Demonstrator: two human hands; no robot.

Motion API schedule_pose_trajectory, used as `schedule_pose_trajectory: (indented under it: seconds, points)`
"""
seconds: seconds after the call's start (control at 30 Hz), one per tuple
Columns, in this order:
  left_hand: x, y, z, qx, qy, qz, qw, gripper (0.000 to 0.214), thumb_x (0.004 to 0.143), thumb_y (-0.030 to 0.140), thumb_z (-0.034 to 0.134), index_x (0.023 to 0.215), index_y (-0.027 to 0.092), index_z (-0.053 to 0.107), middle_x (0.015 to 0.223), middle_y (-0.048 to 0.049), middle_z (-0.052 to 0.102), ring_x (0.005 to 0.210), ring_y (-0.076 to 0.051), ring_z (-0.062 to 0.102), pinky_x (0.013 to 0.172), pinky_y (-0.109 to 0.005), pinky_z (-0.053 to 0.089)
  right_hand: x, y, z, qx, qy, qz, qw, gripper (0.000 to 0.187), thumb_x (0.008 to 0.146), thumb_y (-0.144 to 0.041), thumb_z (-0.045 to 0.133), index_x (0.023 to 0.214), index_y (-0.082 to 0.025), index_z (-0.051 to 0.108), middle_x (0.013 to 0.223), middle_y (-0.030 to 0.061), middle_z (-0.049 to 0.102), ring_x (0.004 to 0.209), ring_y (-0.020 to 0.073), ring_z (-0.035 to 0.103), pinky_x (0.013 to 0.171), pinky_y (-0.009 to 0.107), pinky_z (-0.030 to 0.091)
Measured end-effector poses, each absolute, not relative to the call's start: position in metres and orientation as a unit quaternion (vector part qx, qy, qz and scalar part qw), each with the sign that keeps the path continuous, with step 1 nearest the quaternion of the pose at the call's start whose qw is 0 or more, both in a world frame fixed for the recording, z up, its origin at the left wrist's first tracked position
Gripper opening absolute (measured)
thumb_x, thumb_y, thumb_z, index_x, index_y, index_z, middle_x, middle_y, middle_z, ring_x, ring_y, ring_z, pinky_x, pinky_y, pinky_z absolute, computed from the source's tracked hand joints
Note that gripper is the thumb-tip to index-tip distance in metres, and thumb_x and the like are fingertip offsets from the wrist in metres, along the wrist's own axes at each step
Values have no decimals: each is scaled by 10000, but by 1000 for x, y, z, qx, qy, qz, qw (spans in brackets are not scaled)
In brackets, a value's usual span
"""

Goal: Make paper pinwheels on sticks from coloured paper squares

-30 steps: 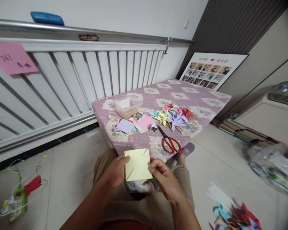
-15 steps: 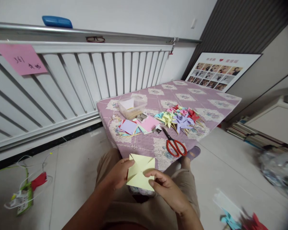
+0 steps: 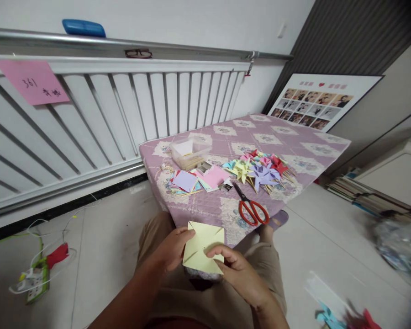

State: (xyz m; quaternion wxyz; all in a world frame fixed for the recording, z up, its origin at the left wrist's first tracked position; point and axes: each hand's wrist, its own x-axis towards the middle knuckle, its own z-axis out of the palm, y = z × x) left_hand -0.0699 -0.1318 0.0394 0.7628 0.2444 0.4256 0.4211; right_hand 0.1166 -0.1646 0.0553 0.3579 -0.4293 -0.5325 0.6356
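Observation:
A pale yellow paper square [image 3: 202, 237], slit inward from its corners and with a tiny dark dot at its middle, is held above my lap. My left hand [image 3: 176, 246] pinches its left edge, thumb on top. At the lower right corner my right hand [image 3: 238, 269] grips the paper; its index finger lies over the face and the thumb is partly behind the corner. Beyond, red-handled scissors [image 3: 251, 208] lie on the table with their blades pointing away. Finished paper pinwheels [image 3: 262, 171] on sticks are heaped behind them.
Coloured paper squares [image 3: 185, 181] and a clear plastic box [image 3: 191, 153] with sticks stand on the patterned tablecloth [image 3: 260, 123]. A radiator [image 3: 164, 100] runs along the wall. On the floor are a power strip [image 3: 37, 285] with cables at left and more pinwheels [image 3: 330, 315] at right.
My right thumb has slid from the paper's face toward behind its lower right corner, which now lifts slightly. The view has shifted a little; my left hand keeps its pinch.

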Motion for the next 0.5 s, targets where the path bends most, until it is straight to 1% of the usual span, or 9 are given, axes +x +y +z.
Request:
schedule_pose_trajectory:
  seconds: [0.1,0.17,0.23,0.3,0.37,0.5]
  points:
    - [-67,-135,47,266,402,403,778,274,700,352,680,823,108,682,664,-57,661,575,-157,563,600,-279,421,118,-164,55,-433,-527,634,365,98,730,-214,667,823,-235,690,793,-17,606,720,151,509,646,230,385]
    - [-65,-137,51,290,385,390,785,295,677,345,695,846,104,680,676,-64,661,567,-150,560,584,-270,421,118,-164,56,-438,-535,623,366,74,732,-231,668,804,-228,687,761,-19,594,693,148,492,631,230,374]
    - [-63,-140,53,320,394,366,780,263,660,328,692,813,115,679,617,-37,631,497,-124,509,505,-246,376,117,-163,59,-442,-550,609,363,69,758,-277,657,792,-222,682,734,-17,588,672,147,478,629,237,369]
    - [-61,-142,53,347,409,350,767,191,672,303,654,759,135,677,571,-13,600,454,-107,450,455,-237,316,116,-163,62,-441,-562,601,358,97,780,-313,647,788,-220,672,720,-17,586,665,147,473,634,242,366]
    - [-60,-143,53,362,417,352,755,131,682,264,613,718,156,678,562,-5,598,454,-108,429,456,-243,295,115,-163,64,-439,-568,599,355,118,799,-335,633,793,-222,664,725,-16,590,678,151,478,644,245,366]
    - [-59,-145,58,380,412,370,741,149,694,220,580,748,161,705,607,-4,633,498,-120,444,501,-254,306,116,-164,65,-434,-574,597,355,180,851,-368,571,799,-217,655,735,-16,581,695,151,478,651,240,365]
